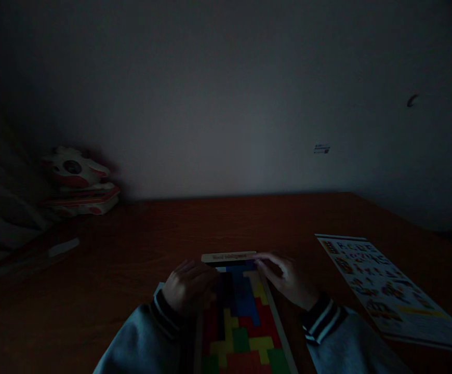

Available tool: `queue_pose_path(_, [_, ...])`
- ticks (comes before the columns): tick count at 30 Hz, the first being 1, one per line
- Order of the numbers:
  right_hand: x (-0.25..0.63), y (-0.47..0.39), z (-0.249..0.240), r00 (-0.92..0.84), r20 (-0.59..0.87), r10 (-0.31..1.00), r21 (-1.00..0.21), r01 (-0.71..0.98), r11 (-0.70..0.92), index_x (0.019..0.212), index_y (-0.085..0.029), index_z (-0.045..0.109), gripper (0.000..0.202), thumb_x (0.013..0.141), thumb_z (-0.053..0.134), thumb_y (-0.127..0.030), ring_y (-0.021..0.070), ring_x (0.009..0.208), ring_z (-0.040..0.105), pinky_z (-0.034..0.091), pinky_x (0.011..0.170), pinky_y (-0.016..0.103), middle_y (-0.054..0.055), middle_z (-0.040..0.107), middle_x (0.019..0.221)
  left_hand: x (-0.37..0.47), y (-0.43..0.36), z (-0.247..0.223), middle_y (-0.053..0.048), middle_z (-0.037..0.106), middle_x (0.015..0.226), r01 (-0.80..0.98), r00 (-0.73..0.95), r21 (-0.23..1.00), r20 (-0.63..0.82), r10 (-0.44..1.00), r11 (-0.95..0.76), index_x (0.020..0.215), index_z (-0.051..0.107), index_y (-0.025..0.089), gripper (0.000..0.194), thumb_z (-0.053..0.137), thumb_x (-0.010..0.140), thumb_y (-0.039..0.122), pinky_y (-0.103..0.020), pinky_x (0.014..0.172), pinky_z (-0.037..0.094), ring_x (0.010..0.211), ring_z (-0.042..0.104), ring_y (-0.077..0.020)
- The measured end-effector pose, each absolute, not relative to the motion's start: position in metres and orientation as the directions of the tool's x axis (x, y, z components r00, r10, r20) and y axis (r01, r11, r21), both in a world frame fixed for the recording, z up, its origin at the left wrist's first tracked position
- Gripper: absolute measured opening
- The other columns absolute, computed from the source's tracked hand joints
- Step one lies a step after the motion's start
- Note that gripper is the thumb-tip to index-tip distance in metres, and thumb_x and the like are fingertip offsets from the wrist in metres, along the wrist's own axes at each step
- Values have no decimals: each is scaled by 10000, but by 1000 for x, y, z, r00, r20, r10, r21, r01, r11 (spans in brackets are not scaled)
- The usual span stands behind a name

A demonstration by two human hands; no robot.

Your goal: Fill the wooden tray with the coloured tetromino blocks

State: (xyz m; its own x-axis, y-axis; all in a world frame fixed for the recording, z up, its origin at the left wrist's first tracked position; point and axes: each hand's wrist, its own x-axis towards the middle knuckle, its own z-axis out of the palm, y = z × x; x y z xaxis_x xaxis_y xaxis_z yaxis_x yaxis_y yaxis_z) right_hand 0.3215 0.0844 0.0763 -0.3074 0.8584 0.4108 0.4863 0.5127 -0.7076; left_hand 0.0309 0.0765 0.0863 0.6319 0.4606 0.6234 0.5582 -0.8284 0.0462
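Observation:
A wooden tray puzzle with printed lettering on its top rim lies flat on the table. Red, yellow, green and blue block pieces fill much of it, and a dark gap runs along its top inside edge. At the tray's top right corner, my right hand brings thumb and forefinger together on a small purple puzzle piece. My left hand rests over the tray's upper left side, fingers loosely stretched across it. Dim light blurs those fingers, and they hide the pieces beneath.
A printed sheet with letters and pictures lies on the brown table at right. A white and red toy stands at the back left, near a pale flat object. The wall rises behind.

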Motion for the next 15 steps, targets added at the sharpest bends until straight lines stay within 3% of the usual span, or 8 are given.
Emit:
queue_pose_path(6, [317,83,79,-393,407,825,-672,482,562,1043,-271,671,205,921,510,-301,203,917,646,517,819,336,47,689,972,-64,68,78,-54,724,972,703,584,15,560,588,-712,1050,660,227,217,543,867,245,-330,779,553,871,677,-198])
queue_pose_path(10, [287,75,90,-508,352,786,-623,499,602,1052,-268,669,192,918,533,-287,197,964,623,497,864,339,41,679,1005,-98,53,65,-54,717,1035,742,536,104,502,679,-662,1100,655,245,265,576,868,347,-360,839,555,955,663,-219])
queue_pose_path(15, [225,68,105,-730,297,615,-504,427,750,1131,-277,658,269,915,535,-174,199,1040,600,448,943,369,24,695,1099,-99,48,60,-68,696,1123,736,519,192,454,724,-649,1170,628,240,327,595,866,355,-385,869,554,1028,645,-230])
